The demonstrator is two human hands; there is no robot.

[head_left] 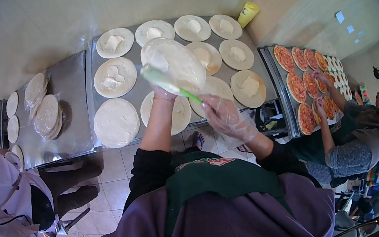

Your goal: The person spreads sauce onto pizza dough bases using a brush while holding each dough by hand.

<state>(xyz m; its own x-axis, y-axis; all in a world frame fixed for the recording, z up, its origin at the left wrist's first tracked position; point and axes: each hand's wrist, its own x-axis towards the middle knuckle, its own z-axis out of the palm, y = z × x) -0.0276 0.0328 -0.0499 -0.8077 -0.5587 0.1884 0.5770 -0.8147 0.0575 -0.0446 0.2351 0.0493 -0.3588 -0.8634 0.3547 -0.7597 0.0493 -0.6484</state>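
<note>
Metal worktop [137, 61] against a pale wall, tiled floor [117, 193] below. Head view: landmark is the held dough round [181, 65], raised above the worktop, white spread over much of its top. Left hand [162, 92] is under its near edge, supporting it; fingers mostly hidden, can't tell how far open. Right hand [223, 116], in a clear plastic glove, has fingers closed around the handle of the green spatula [188, 94]; its blade is over the held round, motion-blurred, looks coated white, probably touching the spread.

Around and below the held round: rows of flat dough rounds [237, 54], most with a white dollop in the middle. Left and nearer: a fully coated round [116, 122]. Farther left: plastic-bagged rounds [48, 115]. Right and beyond: yellow container [248, 13] by the wall. Farther right: red-topped rounds [296, 86], a co-worker [365, 129] with both hands over them. Far left: another person [12, 194] in a light top.
</note>
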